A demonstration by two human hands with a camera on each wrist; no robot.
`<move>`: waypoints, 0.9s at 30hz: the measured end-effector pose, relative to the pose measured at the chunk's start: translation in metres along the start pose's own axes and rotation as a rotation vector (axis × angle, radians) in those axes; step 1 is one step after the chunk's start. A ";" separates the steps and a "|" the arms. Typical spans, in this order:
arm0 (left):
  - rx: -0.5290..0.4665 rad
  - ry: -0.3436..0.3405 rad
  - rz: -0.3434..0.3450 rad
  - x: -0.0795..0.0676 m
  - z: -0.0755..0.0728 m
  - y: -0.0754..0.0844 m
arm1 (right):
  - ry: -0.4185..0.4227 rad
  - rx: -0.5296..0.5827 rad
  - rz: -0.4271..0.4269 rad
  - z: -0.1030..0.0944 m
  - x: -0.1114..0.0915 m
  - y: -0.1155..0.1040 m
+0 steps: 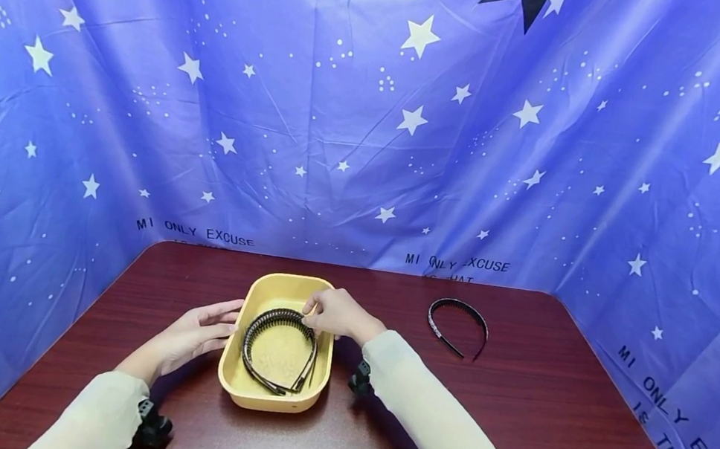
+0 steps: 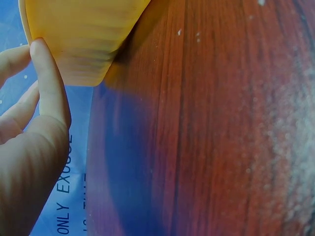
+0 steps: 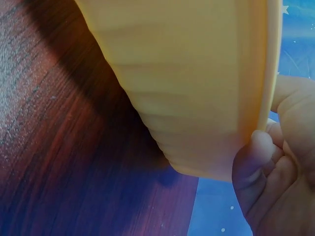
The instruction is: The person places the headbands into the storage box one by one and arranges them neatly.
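Note:
A yellow plastic basin stands on the table with several dark toothed headbands nested inside it. My left hand is at the basin's left side, its fingers extended and the tips against the wall near the rim. From the right, my right hand reaches over the rim, thumb and forefinger pinching a headband at the upper right of the bunch. One curled finger of that hand lies against the outside of the rim in the right wrist view. The pinched spot is partly hidden by the fingers.
Another dark headband with a light patterned side lies on the dark red wooden table, right of the basin. A blue star-printed cloth hangs behind the table and along both sides.

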State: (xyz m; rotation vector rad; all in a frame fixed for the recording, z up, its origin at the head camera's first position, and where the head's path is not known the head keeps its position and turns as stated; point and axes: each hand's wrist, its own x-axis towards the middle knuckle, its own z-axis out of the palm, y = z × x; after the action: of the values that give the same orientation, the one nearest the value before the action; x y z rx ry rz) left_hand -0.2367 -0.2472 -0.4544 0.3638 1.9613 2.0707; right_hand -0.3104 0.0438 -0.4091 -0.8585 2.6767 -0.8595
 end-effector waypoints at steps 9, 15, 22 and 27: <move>0.006 0.009 0.001 0.001 0.000 0.001 | 0.037 0.030 -0.039 0.002 0.001 0.004; 0.008 0.009 0.000 0.002 -0.001 0.000 | 0.072 0.017 -0.101 0.003 -0.002 0.006; 0.009 0.003 0.002 0.001 0.000 0.000 | 0.078 -0.010 -0.138 0.003 -0.006 0.003; 0.009 0.005 -0.003 0.000 -0.001 0.000 | 0.086 -0.043 -0.121 -0.001 -0.007 0.001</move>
State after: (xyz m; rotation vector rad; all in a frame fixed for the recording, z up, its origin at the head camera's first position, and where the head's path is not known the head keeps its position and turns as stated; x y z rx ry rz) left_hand -0.2373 -0.2475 -0.4548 0.3571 1.9737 2.0632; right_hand -0.3058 0.0486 -0.4089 -1.0257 2.7499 -0.8871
